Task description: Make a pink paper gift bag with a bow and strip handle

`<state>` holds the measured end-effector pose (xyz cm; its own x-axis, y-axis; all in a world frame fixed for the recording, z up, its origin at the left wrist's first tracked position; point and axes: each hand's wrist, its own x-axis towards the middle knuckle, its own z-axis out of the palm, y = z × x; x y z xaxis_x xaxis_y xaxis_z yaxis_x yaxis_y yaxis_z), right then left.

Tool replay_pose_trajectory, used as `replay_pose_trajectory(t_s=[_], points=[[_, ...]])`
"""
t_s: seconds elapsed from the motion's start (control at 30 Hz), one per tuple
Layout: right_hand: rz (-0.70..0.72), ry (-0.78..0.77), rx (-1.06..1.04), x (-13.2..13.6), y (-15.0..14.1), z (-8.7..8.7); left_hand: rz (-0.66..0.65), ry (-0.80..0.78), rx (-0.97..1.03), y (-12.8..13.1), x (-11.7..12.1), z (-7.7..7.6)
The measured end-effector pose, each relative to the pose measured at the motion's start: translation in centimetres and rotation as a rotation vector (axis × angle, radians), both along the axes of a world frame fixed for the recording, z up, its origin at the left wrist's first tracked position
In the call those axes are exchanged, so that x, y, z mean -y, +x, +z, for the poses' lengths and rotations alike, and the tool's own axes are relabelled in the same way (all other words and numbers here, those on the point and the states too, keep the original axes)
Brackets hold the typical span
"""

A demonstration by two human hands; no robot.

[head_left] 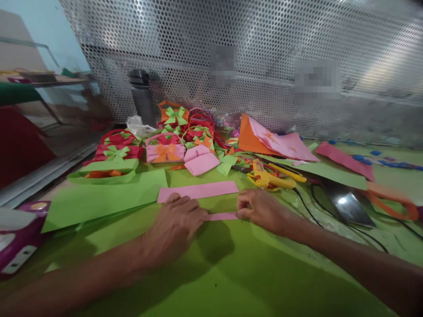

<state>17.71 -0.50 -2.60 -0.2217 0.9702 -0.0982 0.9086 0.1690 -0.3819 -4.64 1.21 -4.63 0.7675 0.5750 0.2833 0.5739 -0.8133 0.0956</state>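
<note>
A narrow pink paper strip (222,216) runs between my two hands, just above the green table surface. My left hand (180,218) is closed over the strip's left end, its fingers bent and partly hidden. At the other end, my right hand (259,209) pinches the strip between thumb and curled fingers. Just beyond them lies a wider pink paper strip (201,190), flat, partly behind my left hand. A folded pink paper piece (201,160) rests farther back.
Small paper bags with bows (165,152) crowd the back left, near a dark bottle (142,99). A yellow glue gun (269,179) and yellow cutter (287,172) lie right of centre. Green sheets (109,193) spread leftward. A perforated metal panel (264,26) stands behind.
</note>
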Motion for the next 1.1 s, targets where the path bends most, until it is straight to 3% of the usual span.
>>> replay_pose_trajectory(t_s=[0.1,0.3,0.53,0.9,1.1], points=[[0.011,0.010,-0.039,0.1,-0.1,-0.3,0.025,-0.115,0.084,0.3,-0.5,-0.3],[0.085,0.058,-0.113,0.5,-0.9,-1.1,0.030,-0.124,0.104,0.6,-0.8,-0.5],[0.097,0.085,-0.116,0.8,-0.8,-1.8,0.068,-0.211,0.005,0.0,-0.9,0.5],[0.107,0.185,-0.106,0.9,-0.6,-2.2,0.276,-0.532,-0.074,-1.1,-2.1,2.3],[0.110,0.207,-0.130,0.8,-0.4,-2.5,0.342,-0.600,-0.051,-1.3,-2.9,2.8]])
